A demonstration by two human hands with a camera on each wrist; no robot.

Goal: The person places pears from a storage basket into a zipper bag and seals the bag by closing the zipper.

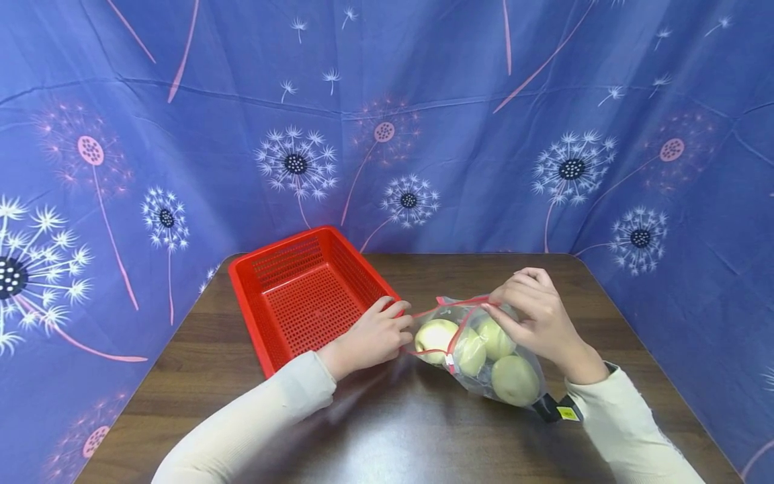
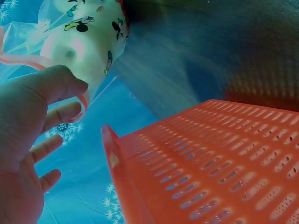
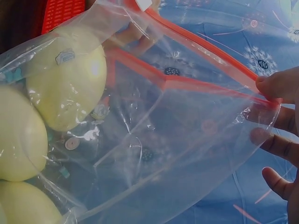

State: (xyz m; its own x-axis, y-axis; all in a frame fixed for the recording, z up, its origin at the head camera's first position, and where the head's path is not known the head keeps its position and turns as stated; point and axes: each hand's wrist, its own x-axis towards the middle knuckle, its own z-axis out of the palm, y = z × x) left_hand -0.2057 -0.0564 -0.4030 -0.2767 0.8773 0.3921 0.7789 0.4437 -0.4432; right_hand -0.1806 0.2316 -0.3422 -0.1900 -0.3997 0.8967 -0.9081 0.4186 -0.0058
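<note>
A clear plastic zip bag (image 1: 474, 385) with a red zip rim (image 3: 205, 45) leans over the table, its mouth spread apart. Inside lie several pale yellow-green round fruits (image 1: 515, 380), apple- or pear-like. My left hand (image 1: 376, 334) pinches the rim's left end between thumb and forefinger; the other fingers are spread in the left wrist view. My right hand (image 1: 535, 312) pinches the opposite corner of the rim with thumb and fingertips. A white zip slider (image 1: 450, 361) sits on the near side of the rim. Small printed cartoon figures show on the bag in the left wrist view.
A red perforated plastic basket (image 1: 249, 306) stands left of the bag, its right wall close to my left hand. The brown wooden table (image 1: 387, 430) runs back to a blue dandelion-print cloth (image 1: 459, 148). A black strap with a yellow label (image 1: 567, 413) is by my right wrist.
</note>
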